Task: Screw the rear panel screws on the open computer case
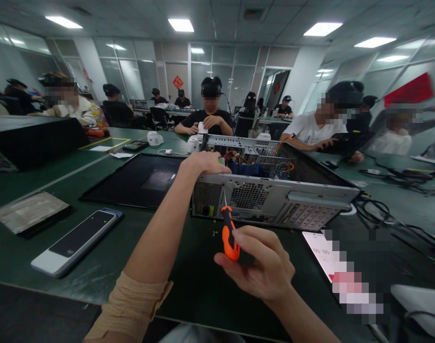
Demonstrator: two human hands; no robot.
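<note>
An opened computer case (270, 186) lies on its side, its rear panel facing me. My left hand (205, 163) is closed over the case's upper left corner; some of its fingers are hidden behind the edge. A green label shows beside those fingers. My right hand (262, 262) grips an orange and black screwdriver (228, 231) by the end of its handle. The thin shaft points up and away from me, with its tip at the rear panel between two perforated grilles. Red, blue and orange cables run inside the case. A few tiny screws (214, 233) lie just before it.
Left of the case lies a black side panel (131, 181). A hard drive (31, 212) and a white and grey device (76, 243) sit nearer me. To the right are a phone (322, 259) and tangled black cables (381, 214). Co-workers sit around the green table (188, 286).
</note>
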